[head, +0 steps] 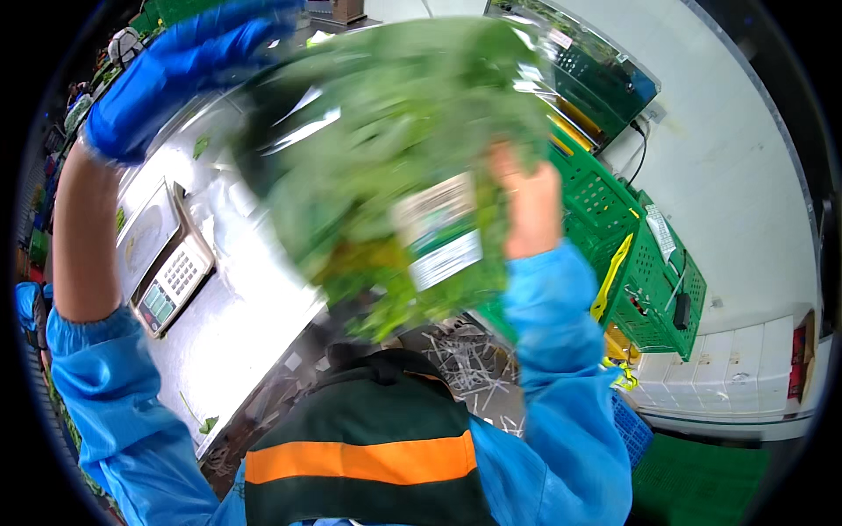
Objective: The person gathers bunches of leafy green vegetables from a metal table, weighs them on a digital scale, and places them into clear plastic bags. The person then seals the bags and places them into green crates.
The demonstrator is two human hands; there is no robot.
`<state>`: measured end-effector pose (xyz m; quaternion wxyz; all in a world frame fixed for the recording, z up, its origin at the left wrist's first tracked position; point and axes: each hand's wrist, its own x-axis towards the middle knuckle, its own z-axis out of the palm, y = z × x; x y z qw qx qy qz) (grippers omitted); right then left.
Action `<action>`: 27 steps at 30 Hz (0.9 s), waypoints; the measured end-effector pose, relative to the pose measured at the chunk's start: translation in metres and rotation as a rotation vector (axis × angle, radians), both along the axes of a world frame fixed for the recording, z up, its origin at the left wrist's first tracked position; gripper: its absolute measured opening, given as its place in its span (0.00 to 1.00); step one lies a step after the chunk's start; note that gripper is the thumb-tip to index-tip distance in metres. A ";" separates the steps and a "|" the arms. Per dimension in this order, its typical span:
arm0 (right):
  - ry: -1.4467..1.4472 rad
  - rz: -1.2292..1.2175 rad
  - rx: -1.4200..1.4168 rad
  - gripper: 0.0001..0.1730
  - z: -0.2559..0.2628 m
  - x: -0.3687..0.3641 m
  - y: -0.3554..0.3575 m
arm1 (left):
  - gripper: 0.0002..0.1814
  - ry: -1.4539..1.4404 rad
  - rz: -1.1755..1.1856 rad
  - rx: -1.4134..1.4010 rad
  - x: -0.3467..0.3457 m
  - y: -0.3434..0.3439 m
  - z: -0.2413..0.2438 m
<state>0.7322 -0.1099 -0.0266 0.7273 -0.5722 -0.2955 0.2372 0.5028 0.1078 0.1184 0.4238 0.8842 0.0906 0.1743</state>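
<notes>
A clear plastic bag of leafy green vegetables [395, 151] is held up before me, blurred by motion. A printed label [442, 230] is stuck on its front. My right hand [529, 197], bare, grips the bag's right side, with its fingertips partly hidden by leaves and glare. At the bag's upper left corner is my left hand [191, 72] in a blue glove. Its fingers stretch along the bag's edge, and blur hides whether they pinch it. Below the glove, a weighing scale [171, 263] rests on the shiny metal table [256, 329].
Green plastic crates [658, 296] stand on the right by a white wall [737, 184]. Behind the bag is a dark green machine or case [592, 79]. Loose leaves [208, 425] lie on the table. White strips [470, 358] litter the floor near my body.
</notes>
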 end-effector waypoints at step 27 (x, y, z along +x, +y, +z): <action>-0.324 0.214 -0.891 0.23 -0.204 0.076 0.248 | 0.27 0.807 2.377 -0.243 -0.512 -0.121 -0.372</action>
